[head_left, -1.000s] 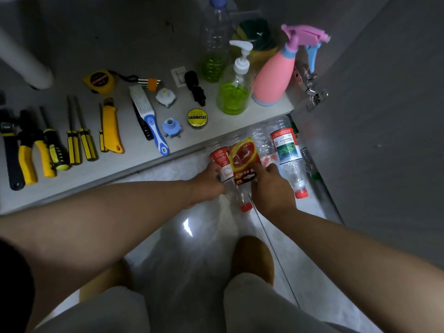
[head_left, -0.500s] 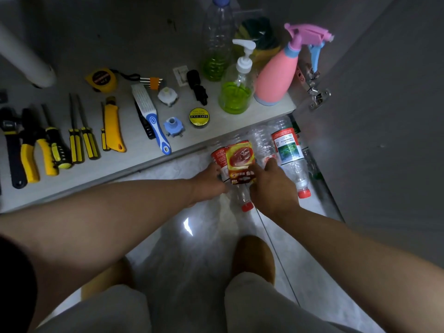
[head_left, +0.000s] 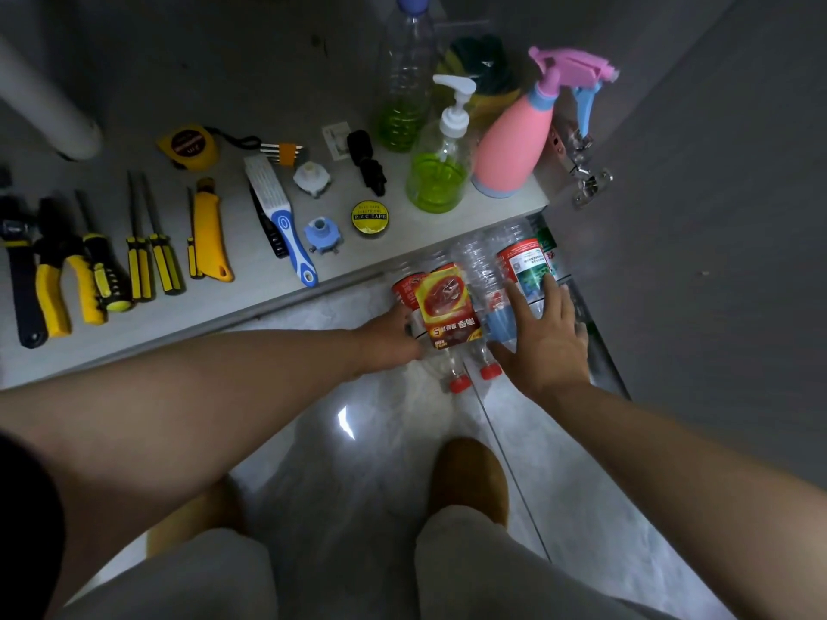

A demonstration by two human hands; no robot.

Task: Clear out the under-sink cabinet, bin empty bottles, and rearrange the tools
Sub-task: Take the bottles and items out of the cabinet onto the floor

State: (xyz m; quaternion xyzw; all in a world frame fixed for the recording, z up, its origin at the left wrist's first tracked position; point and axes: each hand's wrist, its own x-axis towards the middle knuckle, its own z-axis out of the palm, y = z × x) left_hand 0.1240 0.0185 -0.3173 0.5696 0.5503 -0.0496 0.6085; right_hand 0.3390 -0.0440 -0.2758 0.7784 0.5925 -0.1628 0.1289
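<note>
1. Cabinet door [head_left: 716, 217] – grey, swung open on the right, its metal hinge [head_left: 586, 181] showing.
2. Cabinet shelf [head_left: 134, 328] – pale board carrying the tools and the cleaning bottles.
3. Tiled floor [head_left: 358, 440] – glossy; the empty bottles [head_left: 447, 306] lie bunched on it just in front of the shelf edge, by the door, red caps [head_left: 460, 385] pointing toward the person.
4. Right hand [head_left: 546, 337] – fingers straight and spread, palm down, pressing on a blue-labelled bottle [head_left: 499, 324] and a red-and-green-labelled one [head_left: 526, 266].
5. Left hand [head_left: 389, 337] – against the left side of the bunch, touching a red-labelled bottle [head_left: 405, 288]; its fingers are hidden, so I cannot tell whether it grips.
6. Cleaning bottles at the shelf's right end: pink spray bottle [head_left: 510, 145], pump bottle [head_left: 441, 172] with green liquid, tall clear bottle [head_left: 405, 82] behind.
7. Tools in a row at the left: pliers [head_left: 53, 279], screwdrivers [head_left: 152, 266], yellow knife [head_left: 210, 234], blue-handled brush [head_left: 282, 217].
8. Tape measure [head_left: 188, 147] behind the row.
9. PVC tape roll [head_left: 369, 217], lying flat near the pump bottle.
</note>
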